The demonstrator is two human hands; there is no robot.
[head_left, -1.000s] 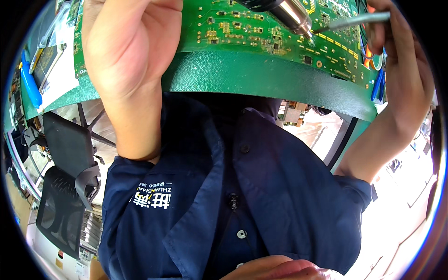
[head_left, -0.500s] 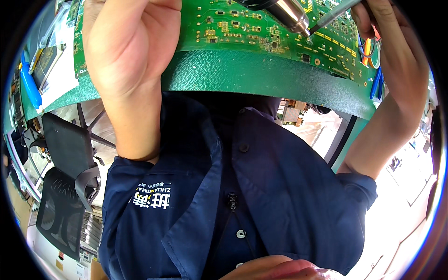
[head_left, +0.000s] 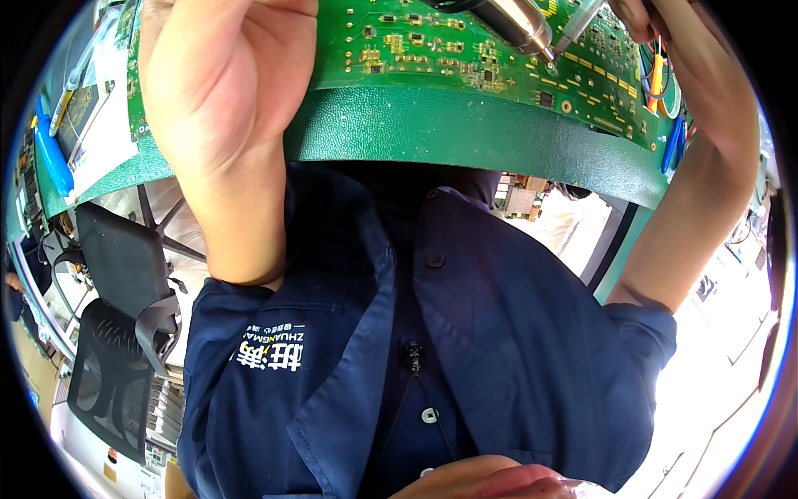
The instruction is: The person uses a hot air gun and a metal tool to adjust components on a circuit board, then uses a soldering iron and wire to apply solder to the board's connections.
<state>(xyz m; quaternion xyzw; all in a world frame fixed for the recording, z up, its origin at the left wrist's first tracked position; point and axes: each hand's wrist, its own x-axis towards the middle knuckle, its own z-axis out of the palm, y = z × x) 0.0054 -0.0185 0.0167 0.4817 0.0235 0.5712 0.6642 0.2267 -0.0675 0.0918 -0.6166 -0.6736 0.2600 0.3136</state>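
A: Where is the board?

B: The green circuit board with gold pads (head_left: 449, 81) lies flat between the hands, what shows of it stretching left to right; its top runs out of view.

A: And over it?

B: A black tool with a tapered silver metal nozzle (head_left: 522, 29) slants down rightward. A slim grey rod-like tool (head_left: 579, 25) slants down leftward, so their tips meet closely above the board's right part. Whether they touch, I can't tell.

A: Which hand is nearer that spot?

B: The right hand (head_left: 700, 66), up and to the right of it. Its bent fingers grasp the slim tool's upper end, partly cut off by the frame. The left hand (head_left: 237, 75) is well apart, to the left; its fingertips are out of view, so I can't say what it grips, if anything.

A: Farther out?

B: The green worktop (head_left: 465, 125) shows its near edge below the board. Blue-handled pliers (head_left: 672, 148) lie right, a blue pen-shaped tool (head_left: 54, 158) far left.
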